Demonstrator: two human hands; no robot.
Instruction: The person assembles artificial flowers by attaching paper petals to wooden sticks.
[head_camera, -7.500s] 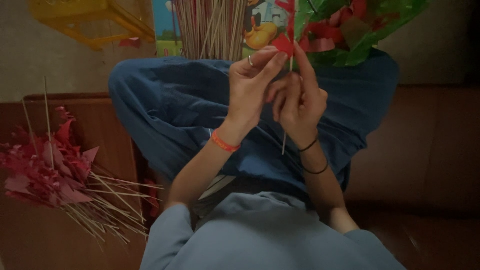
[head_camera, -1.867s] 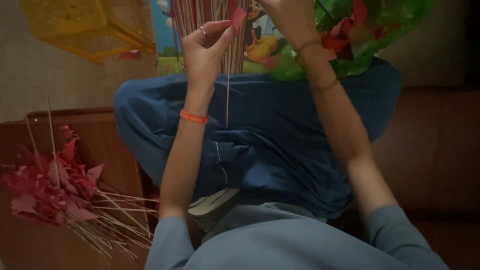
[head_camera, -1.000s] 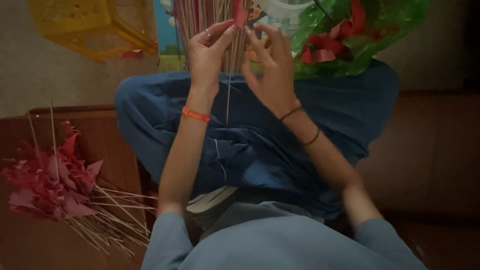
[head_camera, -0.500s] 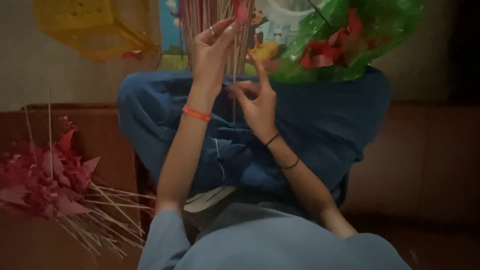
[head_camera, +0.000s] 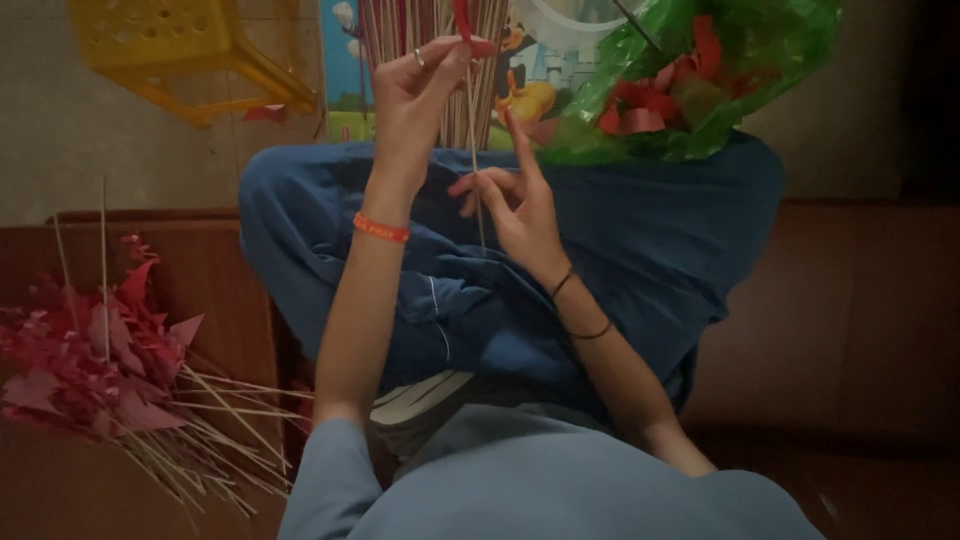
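Left hand (head_camera: 420, 95) pinches the red paper piece (head_camera: 466, 30) at the top of a thin stick (head_camera: 475, 160), holding it upright over the lap. Right hand (head_camera: 515, 205), fingers loosely spread, steadies the shaft lower down, probably touching. Finished red flower sticks (head_camera: 110, 370) piled near left; green bag (head_camera: 700, 80) far right.
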